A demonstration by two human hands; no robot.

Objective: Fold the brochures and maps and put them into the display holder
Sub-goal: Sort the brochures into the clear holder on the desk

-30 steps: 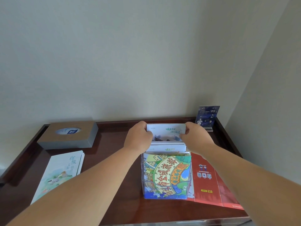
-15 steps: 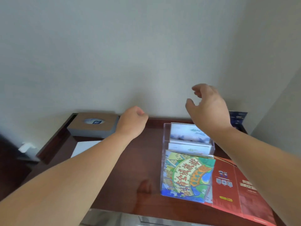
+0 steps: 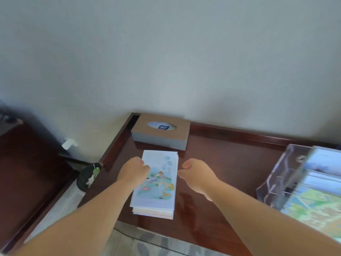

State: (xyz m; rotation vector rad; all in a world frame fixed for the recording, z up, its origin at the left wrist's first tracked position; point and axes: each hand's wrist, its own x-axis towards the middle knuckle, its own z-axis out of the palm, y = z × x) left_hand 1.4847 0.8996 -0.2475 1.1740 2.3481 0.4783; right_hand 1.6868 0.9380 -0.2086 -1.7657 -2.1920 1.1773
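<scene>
I see some brochures (image 3: 325, 162) in the display holder (image 3: 287, 174). One brochure stack (image 3: 158, 191) waits: my left hand (image 3: 133, 171) curls on it, grip unclear; my right hand (image 3: 196, 175) is half-open beside it.

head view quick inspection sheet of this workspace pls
surface: dark red-brown wooden table, glossy
job's things: stack of pale illustrated brochures lying flat at centre; clear acrylic display holder at right, partly filled
clutter: brown-topped grey tissue box at the back
hands: left hand over the stack's left edge, right hand at its right edge, both curled; grip unclear
cables: nothing seen on the table
surroundings: pale wall; black bin on the floor at left
</scene>
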